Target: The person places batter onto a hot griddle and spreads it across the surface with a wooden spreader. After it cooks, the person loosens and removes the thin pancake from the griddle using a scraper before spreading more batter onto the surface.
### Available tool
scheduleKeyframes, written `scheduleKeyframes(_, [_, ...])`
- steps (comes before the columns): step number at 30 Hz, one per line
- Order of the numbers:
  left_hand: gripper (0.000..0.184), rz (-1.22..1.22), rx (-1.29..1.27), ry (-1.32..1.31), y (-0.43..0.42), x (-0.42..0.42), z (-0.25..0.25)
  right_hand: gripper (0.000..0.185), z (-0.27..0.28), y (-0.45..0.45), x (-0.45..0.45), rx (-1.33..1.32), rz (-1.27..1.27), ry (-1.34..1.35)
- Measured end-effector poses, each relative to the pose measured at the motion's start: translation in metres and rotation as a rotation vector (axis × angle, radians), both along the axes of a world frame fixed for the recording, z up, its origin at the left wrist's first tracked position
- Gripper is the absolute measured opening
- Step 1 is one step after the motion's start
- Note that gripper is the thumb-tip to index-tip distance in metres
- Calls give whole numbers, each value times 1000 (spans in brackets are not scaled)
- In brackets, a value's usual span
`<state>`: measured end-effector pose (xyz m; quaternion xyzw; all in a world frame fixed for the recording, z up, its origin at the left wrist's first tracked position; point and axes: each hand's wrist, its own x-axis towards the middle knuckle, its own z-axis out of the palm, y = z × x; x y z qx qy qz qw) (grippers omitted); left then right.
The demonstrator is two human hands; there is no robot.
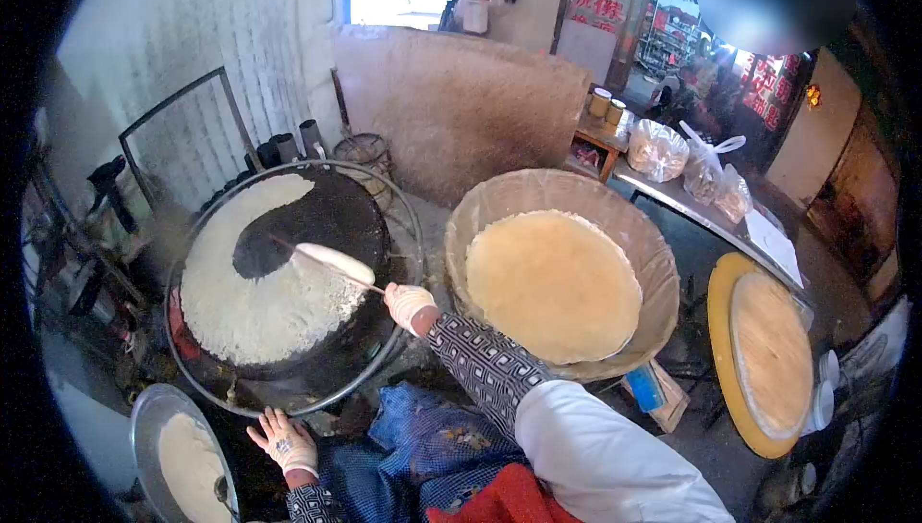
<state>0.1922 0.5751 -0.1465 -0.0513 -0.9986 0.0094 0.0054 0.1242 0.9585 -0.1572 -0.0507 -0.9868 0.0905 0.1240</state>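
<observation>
One thin stick [377, 288] is gripped in a person's closed right hand [408, 306], its far end over a round, dark griddle [341, 211], while the left hand [286, 443], holding nothing, spreads its fingers at the griddle's near rim; whether they touch the metal is hard to tell. Pale batter [254, 316] coats the left and near parts of the griddle in a broad curve, and a pale, elongated piece [336, 262] lies along the stick. Left of the griddle's near edge, a metal bowl [146, 427] holds more pale mixture [190, 465]. To the griddle's right, a deep, lined basket [653, 254] contains a wide, tan round sheet [552, 283]. Farther right of the griddle, filled plastic bags [659, 150] sit on a bench [672, 192].
</observation>
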Motion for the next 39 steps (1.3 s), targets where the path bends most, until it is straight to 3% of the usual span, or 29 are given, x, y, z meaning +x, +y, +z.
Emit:
scheduleKeyframes(1, [55,-3,12,9,-4,0,-2,23,21,-6,2,-148,-25,-125])
scheduleKeyframes(3, [57,-6,25,30,-6,-5,-9,21,28,-19,11,-167,16,-32])
scheduleKeyframes(4, [58,-4,36,40,-13,-12,-19,19,37,-24,23,-98,121,-43])
scheduleKeyframes(5, [59,14,43,51,-23,-17,-26,17,10,-16,23,-120,317,159])
scheduleKeyframes(7, [60,-36,61,200,-45,-25,-47,18,6,-8,13,-46,65,-18])
scheduleKeyframes(8, [62,36,85,65,-33,-19,-13,20,25,-6,16,-136,-26,-76])
scheduleKeyframes(9, [65,59,84,89,-43,-26,-36,23,6,2,2,-267,-19,-87])
scheduleKeyframes(10, [65,83,64,88,-44,-24,-34,25,17,-5,2,-201,-60,-135])
scheduleKeyframes(13, [64,56,40,194,-19,-14,-46,30,32,-16,28,-23,143,-212])
scheduleKeyframes(14, [60,-29,164,180,4,1,-12,30,30,-13,24,-33,82,-217])
scheduleKeyframes(16, [57,-244,192,232,39,23,-11,30,12,-5,19,-70,-52,-242])
scheduleKeyframes(20, [63,-213,145,246,71,45,-34,33,20,-6,18,-104,12,-174])
scheduleKeyframes(22, [62,-199,129,232,70,43,-28,30,29,-16,32,-89,113,-274])
scheduleKeyframes(24, [59,-185,134,188,66,45,-14,26,7,-2,31,163,69,-281])
scheduleKeyframes(27, [60,-169,2,241,60,38,-30,18,-5,25,21,145,48,23])
scheduleKeyframes(29, [51,-180,13,268,58,39,-23,35,11,15,22,54,25,-38])
scheduleKeyframes(31, [55,-151,2,269,51,29,-46,38,-19,12,32,-157,145,-161])
scheduleKeyframes(33, [57,-119,-29,244,52,28,-40,42,-3,-1,54,-68,176,-300])
scheduleKeyframes(36, [59,-98,-83,203,46,25,-38,26,-5,34,30,-64,-6,-197])
scheduleKeyframes(39, [61,-94,-44,142,41,23,-31,27,1,35,17,-64,13,-101])
